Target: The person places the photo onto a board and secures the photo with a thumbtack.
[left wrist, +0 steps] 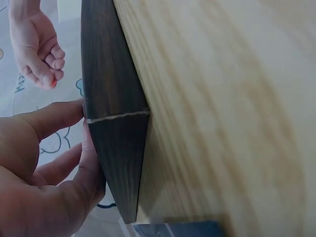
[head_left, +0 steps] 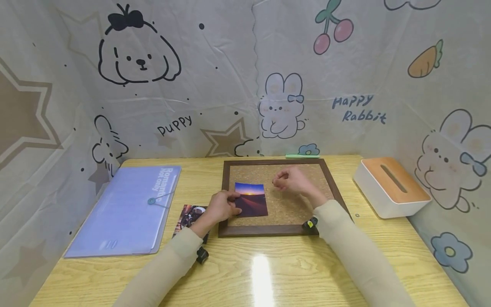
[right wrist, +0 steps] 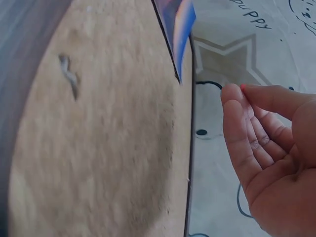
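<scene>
A sunset photo lies over the left part of a cork board with a dark wooden frame. My left hand pinches the photo's left edge, thumb low and fingers higher. Seen from the left wrist, that hand is close beside the frame's corner. In the right wrist view a photo corner stands up from the cork. My right hand hovers over the board, right of the photo. Between its thumb and index finger it pinches a small red thing, mostly hidden by the fingertips.
A second photo lies left of the board, partly under my left wrist. Further left is a blue document folder. A white tissue box with a wooden lid stands at right. Behind the board lies a green pen.
</scene>
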{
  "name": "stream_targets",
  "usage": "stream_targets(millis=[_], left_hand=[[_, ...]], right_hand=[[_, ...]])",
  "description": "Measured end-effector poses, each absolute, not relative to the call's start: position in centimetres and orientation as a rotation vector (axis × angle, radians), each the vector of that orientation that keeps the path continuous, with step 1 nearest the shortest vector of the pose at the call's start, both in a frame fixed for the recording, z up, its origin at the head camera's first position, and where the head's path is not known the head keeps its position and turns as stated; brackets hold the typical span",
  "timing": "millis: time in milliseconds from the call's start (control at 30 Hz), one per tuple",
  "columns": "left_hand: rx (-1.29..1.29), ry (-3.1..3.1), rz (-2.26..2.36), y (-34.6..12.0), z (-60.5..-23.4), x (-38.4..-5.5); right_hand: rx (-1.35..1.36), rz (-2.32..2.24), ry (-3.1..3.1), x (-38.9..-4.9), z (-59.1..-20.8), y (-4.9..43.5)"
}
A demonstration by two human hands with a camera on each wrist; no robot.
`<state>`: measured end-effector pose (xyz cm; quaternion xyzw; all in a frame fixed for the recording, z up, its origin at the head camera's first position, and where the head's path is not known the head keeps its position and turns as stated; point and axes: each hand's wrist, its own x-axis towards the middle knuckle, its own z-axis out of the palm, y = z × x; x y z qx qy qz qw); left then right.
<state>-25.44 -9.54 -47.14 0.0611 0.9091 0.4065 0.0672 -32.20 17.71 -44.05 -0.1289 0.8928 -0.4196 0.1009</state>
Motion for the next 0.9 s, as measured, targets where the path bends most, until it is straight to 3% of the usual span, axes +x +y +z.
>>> stream_targets(millis=[900], left_hand=[[0.26,2.842,1.074,-9.1,-47.1,-25.6]], right_hand=[[-0.397,-1.081,2.481,-34.3,-46.1,12.1]])
